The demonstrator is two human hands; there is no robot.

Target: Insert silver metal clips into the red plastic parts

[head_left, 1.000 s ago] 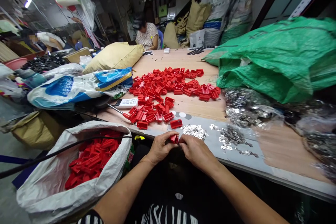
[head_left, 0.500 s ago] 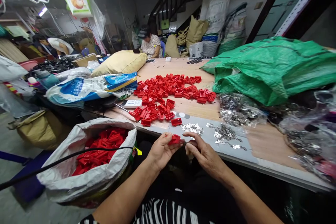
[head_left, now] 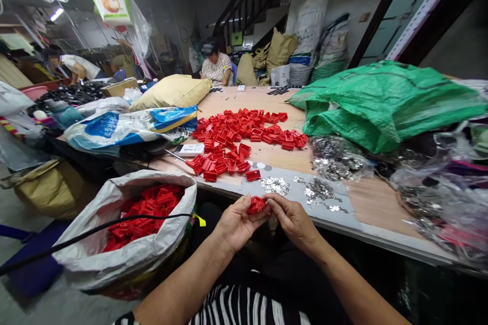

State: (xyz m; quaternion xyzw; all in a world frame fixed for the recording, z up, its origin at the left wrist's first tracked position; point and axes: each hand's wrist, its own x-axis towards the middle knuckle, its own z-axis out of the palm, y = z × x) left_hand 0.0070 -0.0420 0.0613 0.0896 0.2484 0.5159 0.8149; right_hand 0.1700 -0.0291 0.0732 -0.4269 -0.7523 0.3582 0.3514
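My left hand (head_left: 236,223) and my right hand (head_left: 292,221) meet just below the table's near edge, both pinching one small red plastic part (head_left: 256,205). The left fingers cup it from underneath while the right fingertips press on its right end. Beyond my hands, a pile of like red parts (head_left: 244,137) spreads over the wooden table (head_left: 381,208). Small shiny metal pieces (head_left: 275,185) lie in little heaps on the grey strip right in front of my hands.
A white sack (head_left: 125,254) with more red parts stands at my left, a black cable (head_left: 95,231) across its mouth. A green sack (head_left: 381,104), bags of metal pieces (head_left: 339,157), a blue-white bag (head_left: 125,127) and a phone (head_left: 189,150) crowd the table. Two other people sit far back.
My hands came apart briefly half a second ago, the left keeping the red part. The right hand has now closed back onto it. The view has tilted a little.
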